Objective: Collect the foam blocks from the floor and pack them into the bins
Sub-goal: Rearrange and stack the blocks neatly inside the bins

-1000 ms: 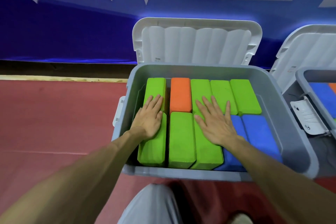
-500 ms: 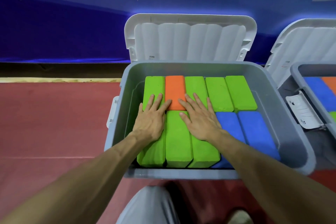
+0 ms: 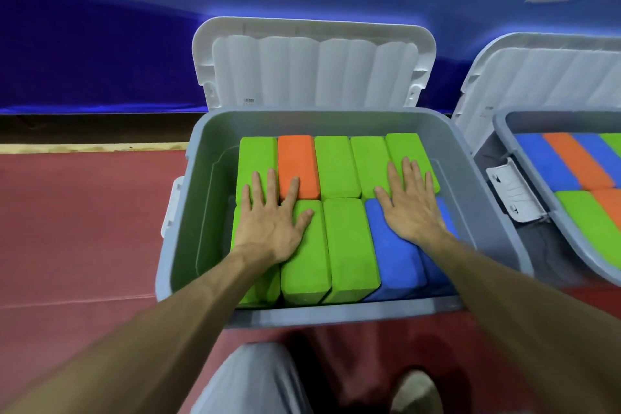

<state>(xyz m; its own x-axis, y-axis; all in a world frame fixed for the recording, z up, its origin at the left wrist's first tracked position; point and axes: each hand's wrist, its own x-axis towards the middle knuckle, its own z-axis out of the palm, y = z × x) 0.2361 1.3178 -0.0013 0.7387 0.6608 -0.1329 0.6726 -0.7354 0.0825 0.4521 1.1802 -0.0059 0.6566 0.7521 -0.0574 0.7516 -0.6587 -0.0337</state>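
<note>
A grey bin (image 3: 470, 178) stands open before me, its white lid (image 3: 312, 67) tipped up against the wall. Foam blocks fill it in two rows: green ones, one orange block (image 3: 297, 158) in the far row, and blue blocks (image 3: 389, 255) at the near right. My left hand (image 3: 272, 222) lies flat, fingers spread, across the left green blocks and the orange block's near end. My right hand (image 3: 410, 205) lies flat on the blue blocks, fingertips on the far-right green block (image 3: 403, 148). Neither hand grips anything.
A second grey bin (image 3: 504, 131) with blue, orange and green blocks sits at the right, its white lid (image 3: 537, 77) also tipped up. Red floor mat (image 3: 84, 218) lies to the left. A blue wall (image 3: 100, 44) rises behind. My knee (image 3: 252, 380) is below the bin.
My right hand has slid from the middle green blocks over to the blue blocks at the right. My left hand stayed on the left blocks, shifting slightly toward the orange one.
</note>
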